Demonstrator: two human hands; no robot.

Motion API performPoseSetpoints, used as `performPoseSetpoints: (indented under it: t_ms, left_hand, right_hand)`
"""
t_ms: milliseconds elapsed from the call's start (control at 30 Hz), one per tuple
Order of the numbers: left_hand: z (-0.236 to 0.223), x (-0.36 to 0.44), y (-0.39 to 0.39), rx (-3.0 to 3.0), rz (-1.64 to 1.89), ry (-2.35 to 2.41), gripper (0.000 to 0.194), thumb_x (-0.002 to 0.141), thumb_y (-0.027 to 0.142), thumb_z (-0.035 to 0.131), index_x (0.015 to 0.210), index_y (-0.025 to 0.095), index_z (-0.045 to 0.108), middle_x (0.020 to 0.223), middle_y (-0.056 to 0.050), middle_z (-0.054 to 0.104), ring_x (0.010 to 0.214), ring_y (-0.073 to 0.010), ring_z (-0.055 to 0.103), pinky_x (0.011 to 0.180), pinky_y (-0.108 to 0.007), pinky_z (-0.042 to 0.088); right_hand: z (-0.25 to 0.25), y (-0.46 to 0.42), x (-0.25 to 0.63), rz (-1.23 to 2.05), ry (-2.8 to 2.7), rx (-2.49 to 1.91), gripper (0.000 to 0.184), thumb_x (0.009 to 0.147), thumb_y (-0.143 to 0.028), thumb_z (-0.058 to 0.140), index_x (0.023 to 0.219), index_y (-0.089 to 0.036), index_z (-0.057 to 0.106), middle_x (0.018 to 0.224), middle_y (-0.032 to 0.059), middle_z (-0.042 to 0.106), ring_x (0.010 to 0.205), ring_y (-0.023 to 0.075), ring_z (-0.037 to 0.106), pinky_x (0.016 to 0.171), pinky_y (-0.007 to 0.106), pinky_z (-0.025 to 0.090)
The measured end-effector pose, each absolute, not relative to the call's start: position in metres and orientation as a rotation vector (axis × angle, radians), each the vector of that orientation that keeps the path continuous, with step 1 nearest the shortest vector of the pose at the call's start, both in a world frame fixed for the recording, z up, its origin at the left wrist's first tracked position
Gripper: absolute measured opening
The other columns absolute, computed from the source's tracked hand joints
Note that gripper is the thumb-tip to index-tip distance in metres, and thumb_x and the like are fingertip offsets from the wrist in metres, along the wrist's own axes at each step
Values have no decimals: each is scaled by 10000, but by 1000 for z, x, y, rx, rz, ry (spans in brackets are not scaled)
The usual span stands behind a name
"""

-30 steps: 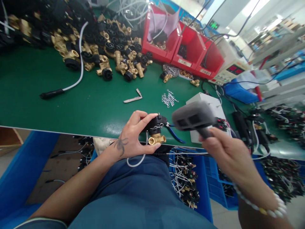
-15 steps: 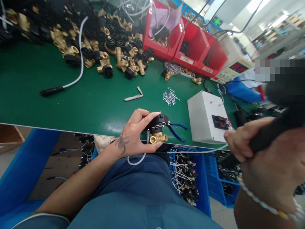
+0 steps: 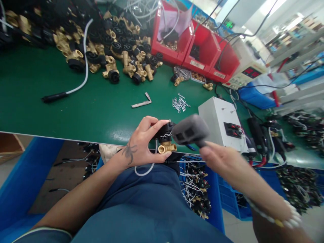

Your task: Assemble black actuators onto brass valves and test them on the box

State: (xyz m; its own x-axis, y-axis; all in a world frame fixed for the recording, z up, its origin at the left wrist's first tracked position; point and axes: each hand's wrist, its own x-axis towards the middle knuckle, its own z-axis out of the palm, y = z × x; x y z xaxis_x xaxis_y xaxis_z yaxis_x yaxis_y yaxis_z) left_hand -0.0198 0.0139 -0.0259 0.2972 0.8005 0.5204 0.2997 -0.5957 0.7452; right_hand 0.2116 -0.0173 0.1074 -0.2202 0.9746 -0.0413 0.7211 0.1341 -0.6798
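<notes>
At the table's front edge my left hand (image 3: 140, 145) grips a brass valve fitting (image 3: 167, 147) with a black plastic top (image 3: 164, 135), thumb below and fingers above. A bent wire clip lies across the black part, and a white cable hangs from it. My right hand (image 3: 217, 156), slightly blurred, is closed round the handle of a mallet (image 3: 191, 130). Its dark grey head is just right of the black top and hides part of it; whether they touch I cannot tell. Behind the mallet, a bit of the blue-handled pliers (image 3: 192, 147) shows.
Wire clips (image 3: 181, 103) and a bent metal strip (image 3: 141, 102) lie on the green table (image 3: 106, 108). A grey box (image 3: 215, 123) stands right. Many brass fittings (image 3: 129, 67) are heaped at the back beside red bins (image 3: 199, 64). Blue crates (image 3: 216, 202) hold cabled parts below.
My right hand has swung the mallet from the far right, raised near the camera, down and left to the fitting. The left hand and fitting stay almost where they were.
</notes>
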Motion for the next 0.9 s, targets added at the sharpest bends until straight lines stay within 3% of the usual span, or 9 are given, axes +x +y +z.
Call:
performPoseSetpoints:
  t_ms: [100,233,400,567,633,733,800,900]
  left_hand:
    - [-26,-19,14,2038,1275,978,684,766,358,731,1394,186,519,1160,-89,546,1064,-234,557,923,-391,549]
    - [-24,-19,13,2049,1263,994,671,773,374,722,1388,194,525,1160,-92,554,1065,-245,557,926,-410,546]
    - [-26,-19,12,2033,1269,995,683,759,372,722,1385,182,527,1165,-90,550,1053,-233,559,927,-391,547]
    - [-28,-18,15,2074,1329,980,668,762,385,712,1374,183,535,1140,-86,555,1041,-235,562,903,-388,555]
    - [-28,-18,16,2093,1310,973,677,765,381,718,1381,175,527,1142,-89,553,1043,-233,562,898,-381,557]
    - [-26,-20,16,2091,1271,968,685,767,358,736,1387,170,515,1151,-96,550,1053,-232,563,892,-371,560]
    - [-26,-20,15,2071,1269,978,681,767,354,737,1386,179,515,1154,-95,551,1057,-236,564,895,-377,559]
    - [-26,-19,14,2073,1277,997,678,768,364,727,1388,187,518,1160,-92,553,1062,-240,562,917,-393,552]
  right_hand:
    - [113,-19,212,1041,-2018,-1659,618,973,-682,472,628,-169,473,469,-11,396,391,64,334,372,226,216]
    - [111,-20,215,867,-1532,-1442,582,972,-694,470,668,-198,477,407,-51,288,320,67,271,377,242,263]
    - [91,-19,220,1391,-1804,-1730,651,943,-748,463,651,-167,482,469,-21,409,376,57,343,346,195,230]
    - [100,-20,224,842,-1521,-1395,575,1027,-640,391,674,-191,455,410,-60,277,315,61,279,421,237,331]
    - [100,-23,223,930,-1589,-1431,594,1027,-643,382,647,-188,427,413,-53,285,330,63,282,419,237,307]
    - [95,-26,220,1209,-1972,-1632,621,986,-663,473,615,-165,456,480,-13,417,412,62,359,390,215,236]
    - [95,-26,218,1115,-2005,-1621,601,1000,-640,471,642,-157,484,507,-12,439,429,55,376,399,209,247]
    - [98,-23,215,868,-1692,-1377,586,1058,-613,325,688,-176,451,443,-54,315,353,48,313,411,215,278]
